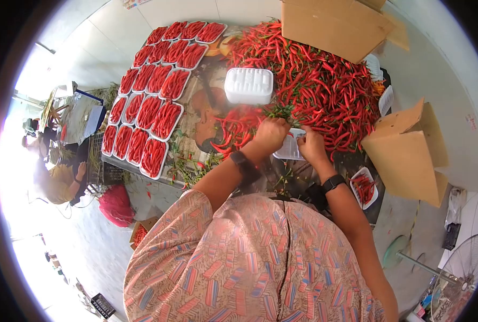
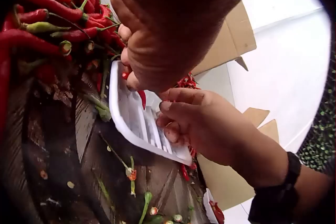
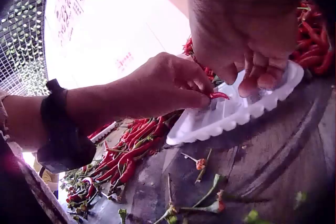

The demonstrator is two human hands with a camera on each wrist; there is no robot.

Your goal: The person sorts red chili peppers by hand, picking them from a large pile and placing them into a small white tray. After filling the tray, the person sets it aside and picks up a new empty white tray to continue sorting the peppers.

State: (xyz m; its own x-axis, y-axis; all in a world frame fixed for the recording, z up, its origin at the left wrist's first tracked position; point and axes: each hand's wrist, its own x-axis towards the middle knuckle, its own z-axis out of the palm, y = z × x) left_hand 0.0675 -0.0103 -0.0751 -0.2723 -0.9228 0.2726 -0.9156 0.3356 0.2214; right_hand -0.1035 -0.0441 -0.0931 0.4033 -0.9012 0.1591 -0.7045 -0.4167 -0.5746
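The scuffed worktop [image 3: 278,132] is carrying a glossy heap of chillies [image 1: 330,91], chilli-filled white trays [image 1: 166,150] and a ribbed plastic tray [image 1: 287,152], over which the left hand [image 1: 272,134] is pinching a slim chilli [image 3: 220,96], the right hand [image 1: 310,145] sitting alongside, its hold unclear.

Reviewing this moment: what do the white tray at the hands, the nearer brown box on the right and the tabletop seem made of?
Tray: probably moulded plastic or foam, with ribs and a slight sheen.
Box: cardboard by the look, matte, with creased folding flaps.
Tabletop: unclear; dark, worn-looking, with wood-like streaks and picture-like patterns, so perhaps a printed covering.
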